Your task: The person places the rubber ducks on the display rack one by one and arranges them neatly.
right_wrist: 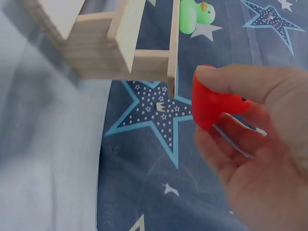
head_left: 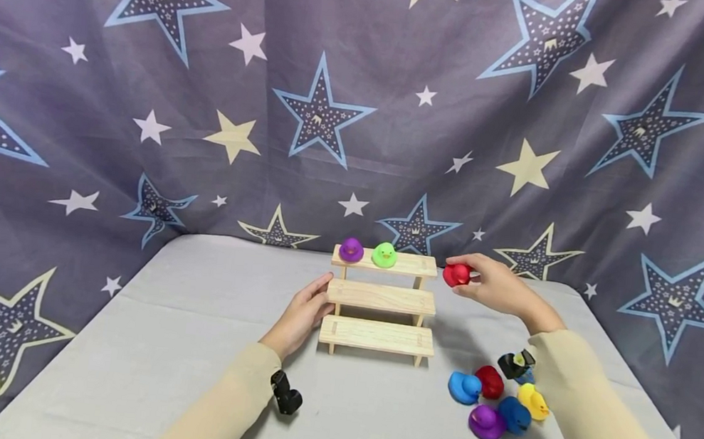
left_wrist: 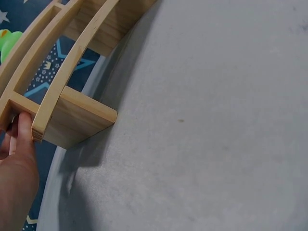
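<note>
My right hand (head_left: pixel 499 286) pinches a red rubber duck (head_left: pixel 456 274) between thumb and fingers, just off the right end of the top step of a three-step wooden stand (head_left: pixel 377 335). In the right wrist view the red duck (right_wrist: pixel 209 102) is held beside the stand's end. At the stand's left side, my left hand (head_left: pixel 301 314) grips the end of the middle step; the left wrist view has its fingers (left_wrist: pixel 24 134) at the frame there. On the top step sit a purple duck (head_left: pixel 351 250) at the left end and a green duck (head_left: pixel 385 255) beside it.
At the front right of the grey tabletop (head_left: pixel 184 345) lies a cluster of ducks: a light blue one (head_left: pixel 464 388), a dark red one (head_left: pixel 489 382), a purple one (head_left: pixel 486 423), a darker blue one (head_left: pixel 514 416) and a yellow one (head_left: pixel 533 402). A star-patterned curtain (head_left: pixel 201 182) hangs behind.
</note>
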### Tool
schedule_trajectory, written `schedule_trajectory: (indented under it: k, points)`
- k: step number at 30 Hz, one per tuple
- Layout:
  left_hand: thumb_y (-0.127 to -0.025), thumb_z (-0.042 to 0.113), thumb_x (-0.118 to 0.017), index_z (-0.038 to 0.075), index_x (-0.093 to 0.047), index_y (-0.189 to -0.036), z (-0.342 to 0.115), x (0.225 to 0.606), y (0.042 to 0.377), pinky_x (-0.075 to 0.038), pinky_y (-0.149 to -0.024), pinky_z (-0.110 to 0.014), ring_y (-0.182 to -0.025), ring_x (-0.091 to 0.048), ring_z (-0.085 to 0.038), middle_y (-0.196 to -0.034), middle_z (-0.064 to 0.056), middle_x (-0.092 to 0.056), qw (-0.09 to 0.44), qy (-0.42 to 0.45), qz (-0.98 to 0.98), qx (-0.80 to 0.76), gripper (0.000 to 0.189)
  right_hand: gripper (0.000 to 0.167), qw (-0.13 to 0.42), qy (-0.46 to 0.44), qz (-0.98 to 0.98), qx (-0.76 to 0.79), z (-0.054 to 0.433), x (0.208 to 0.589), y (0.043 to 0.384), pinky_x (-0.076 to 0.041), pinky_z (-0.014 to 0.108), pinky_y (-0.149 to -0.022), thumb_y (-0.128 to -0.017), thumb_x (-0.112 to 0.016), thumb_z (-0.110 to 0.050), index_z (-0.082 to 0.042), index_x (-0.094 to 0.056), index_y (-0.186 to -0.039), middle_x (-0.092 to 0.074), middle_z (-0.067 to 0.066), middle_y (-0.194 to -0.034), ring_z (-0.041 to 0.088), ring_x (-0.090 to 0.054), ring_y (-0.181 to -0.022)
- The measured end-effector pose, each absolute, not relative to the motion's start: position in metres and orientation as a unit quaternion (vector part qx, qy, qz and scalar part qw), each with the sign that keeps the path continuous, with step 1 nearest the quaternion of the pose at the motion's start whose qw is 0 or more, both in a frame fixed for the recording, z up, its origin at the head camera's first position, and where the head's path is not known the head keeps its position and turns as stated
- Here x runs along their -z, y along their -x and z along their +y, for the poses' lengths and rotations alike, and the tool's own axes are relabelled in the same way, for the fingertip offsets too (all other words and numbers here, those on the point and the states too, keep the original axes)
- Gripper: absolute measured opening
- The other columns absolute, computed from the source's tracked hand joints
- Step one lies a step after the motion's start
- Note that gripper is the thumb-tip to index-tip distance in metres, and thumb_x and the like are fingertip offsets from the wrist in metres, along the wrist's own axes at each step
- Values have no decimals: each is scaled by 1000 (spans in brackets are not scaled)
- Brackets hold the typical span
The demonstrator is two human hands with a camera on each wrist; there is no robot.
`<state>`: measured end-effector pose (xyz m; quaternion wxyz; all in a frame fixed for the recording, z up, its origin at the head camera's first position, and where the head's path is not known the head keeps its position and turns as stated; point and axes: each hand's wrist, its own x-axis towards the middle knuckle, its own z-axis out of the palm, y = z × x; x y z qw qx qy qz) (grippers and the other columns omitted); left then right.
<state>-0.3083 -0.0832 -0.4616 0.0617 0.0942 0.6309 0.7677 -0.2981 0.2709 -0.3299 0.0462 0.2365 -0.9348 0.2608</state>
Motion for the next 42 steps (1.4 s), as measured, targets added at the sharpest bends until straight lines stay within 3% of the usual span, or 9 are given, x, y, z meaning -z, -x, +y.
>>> schedule_trajectory:
  k: [14,26,42]
  points:
    - [-105,8,-42,2,-26,-157,-84,460,307,-37,-117,-36,-144,-34,-31,-160,-19,-27,60,-97,629,-769,55,48,46,-254,-918,-300,235,331,320,-55,52,-95,-88,-75,-9,1,-62,-132,-58,23,-126,35,-60,-109]
    - [-105,7,-42,2,-27,-157,-85,461,307,-36,-117,-36,-143,-35,-32,-159,-20,-28,61,-91,630,-769,55,50,37,-241,-923,-297,220,328,335,-54,49,-98,-88,-77,-11,-5,-61,-135,-58,21,-133,34,-58,-115]
    - [-105,7,-42,3,-26,-157,-84,461,308,-37,-117,-37,-143,-36,-32,-159,-19,-28,63,-94,630,-768,55,50,5,-218,-927,-307,216,339,346,-55,46,-92,-89,-75,-11,-3,-59,-136,-65,17,-121,31,-62,-108]
